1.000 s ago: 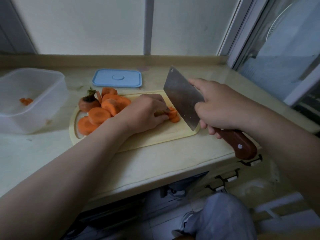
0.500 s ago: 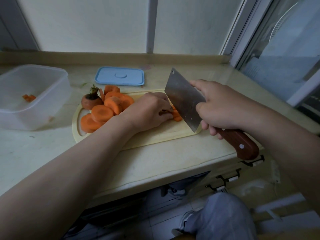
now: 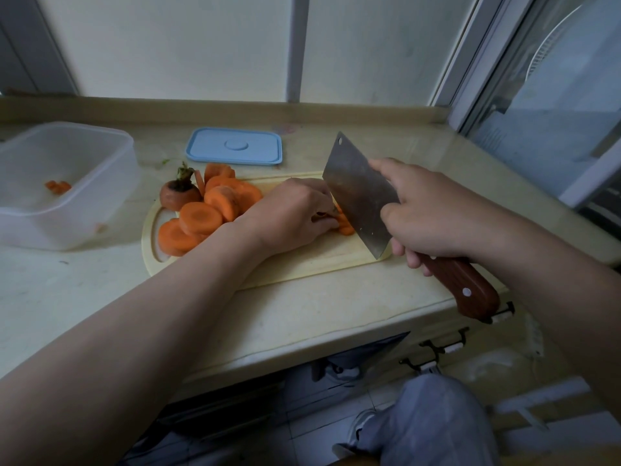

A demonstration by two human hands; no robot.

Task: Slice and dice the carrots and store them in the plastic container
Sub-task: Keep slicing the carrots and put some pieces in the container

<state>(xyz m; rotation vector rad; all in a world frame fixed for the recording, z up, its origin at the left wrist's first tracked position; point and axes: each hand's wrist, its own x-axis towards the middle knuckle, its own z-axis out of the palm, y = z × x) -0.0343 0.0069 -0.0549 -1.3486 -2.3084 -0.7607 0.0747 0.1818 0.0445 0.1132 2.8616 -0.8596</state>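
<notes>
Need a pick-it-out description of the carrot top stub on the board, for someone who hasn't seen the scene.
Start at the pale cutting board on the counter, then go to its far left corner, next to the pile of carrot slices. The carrot top stub sits there: a rounded, brownish-orange end piece with a dark crown and a tuft of green stem, unlike the flat, bright orange rounds beside it.

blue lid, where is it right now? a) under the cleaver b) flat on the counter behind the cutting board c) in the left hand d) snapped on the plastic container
b: the blue lid lies flat on the counter, beyond the far edge of the cutting board, while the plastic container sits open at the left with a few carrot bits inside.
</notes>
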